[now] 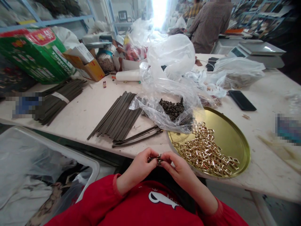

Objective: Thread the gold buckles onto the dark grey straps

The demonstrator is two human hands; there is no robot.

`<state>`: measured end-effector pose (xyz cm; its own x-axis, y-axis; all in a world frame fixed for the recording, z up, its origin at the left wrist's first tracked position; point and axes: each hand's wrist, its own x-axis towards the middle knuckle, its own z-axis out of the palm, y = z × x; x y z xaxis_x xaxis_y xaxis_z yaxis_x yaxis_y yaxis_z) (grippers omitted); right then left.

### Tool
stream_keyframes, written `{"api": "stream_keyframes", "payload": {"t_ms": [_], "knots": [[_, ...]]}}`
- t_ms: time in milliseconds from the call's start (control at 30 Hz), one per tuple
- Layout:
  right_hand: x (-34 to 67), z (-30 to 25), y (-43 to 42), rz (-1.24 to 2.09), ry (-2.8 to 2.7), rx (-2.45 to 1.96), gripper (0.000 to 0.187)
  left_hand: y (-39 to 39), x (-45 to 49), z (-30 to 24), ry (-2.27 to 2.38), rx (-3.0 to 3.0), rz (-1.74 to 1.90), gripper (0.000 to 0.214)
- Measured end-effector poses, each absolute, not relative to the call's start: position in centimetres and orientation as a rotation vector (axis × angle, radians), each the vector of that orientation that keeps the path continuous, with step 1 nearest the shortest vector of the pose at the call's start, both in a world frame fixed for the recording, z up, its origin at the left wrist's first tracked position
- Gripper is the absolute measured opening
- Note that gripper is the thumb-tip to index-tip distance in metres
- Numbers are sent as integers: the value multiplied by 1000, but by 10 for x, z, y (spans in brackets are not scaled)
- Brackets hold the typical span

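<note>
Presently, starting from the left, the stack of flat grey-brown strips is lying loose along the near edge of the table, so a brush of your left sleeve could be fanning it over the side. Just right of it, two loose strips are pointing toward the clear plastic bag and could be snagging its film. Your left hand and right hand are coming together at the fingertips, both pinching one small dark fitting. You are holding it around the table's near edge, close over your dark lap; a slackening pinch could be losing it there, dark against dark. Farther right, the bag is overlapping the gold-coloured tray, so a tug could be shifting both, and your right forearm is passing near enough that a knock could be scattering the rectangular metal buckles.

As for its looks, the fitting is appearing dark brown with a slight metallic glint; your fingers are covering most of it, so you are leaving its full shape unreadable.
</note>
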<state>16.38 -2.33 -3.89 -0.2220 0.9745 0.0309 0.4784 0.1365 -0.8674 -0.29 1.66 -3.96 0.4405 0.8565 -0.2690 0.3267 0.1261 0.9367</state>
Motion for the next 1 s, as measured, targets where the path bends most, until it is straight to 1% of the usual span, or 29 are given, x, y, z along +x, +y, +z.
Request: {"api": "stream_keyframes", "payload": {"t_ms": [167,267,433,600,833,1000], "knots": [[168,-31,-21,993,-1973,-1330,9,15,-3,-37,1097,1492,488,12],[168,-28,-20,1032,-1988,-1383,8,14,-4,-37,1108,1536,482,15],[167,-28,-21,1144,-1933,-1473,10,14,-3,-36,1104,1570,433,15],[169,-32,-22,1234,-1837,-1521,8,13,-1,-35,1092,1559,396,15],[169,-32,-21,1218,-1852,-1508,6,15,-1,-36,1086,1563,412,16],[168,-39,-21,1184,-1752,-1521,10,15,0,-35,1098,1603,448,15]]}}
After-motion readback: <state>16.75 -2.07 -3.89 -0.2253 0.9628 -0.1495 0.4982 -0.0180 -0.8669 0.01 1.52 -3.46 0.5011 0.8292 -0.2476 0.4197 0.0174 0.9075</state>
